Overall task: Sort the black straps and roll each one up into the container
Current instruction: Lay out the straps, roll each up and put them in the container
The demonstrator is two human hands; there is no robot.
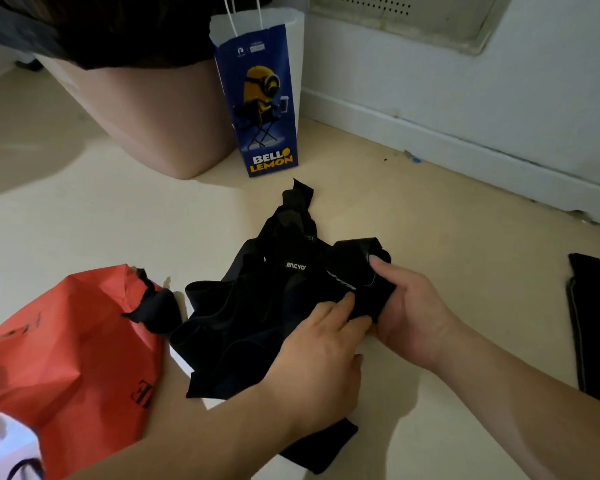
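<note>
A tangled pile of black straps (253, 306) lies on the pale floor in the middle of the view. One strap (359, 271) is partly rolled at the pile's right edge. My right hand (416, 313) grips this roll with the thumb on top. My left hand (321, 362) pinches the same strap from below and left, fingers on its loose end. Another strap end (321, 446) trails out under my left forearm. A separate flat black strap (593, 323) lies alone at the far right. An orange paper bag (66, 348) lies on its side at left, with black fabric at its mouth.
A blue and white paper bag (264, 98) with a yellow cartoon figure stands upright behind the pile. A large pinkish bin (146, 109) stands to its left. A white baseboard and wall (465, 133) run along the right.
</note>
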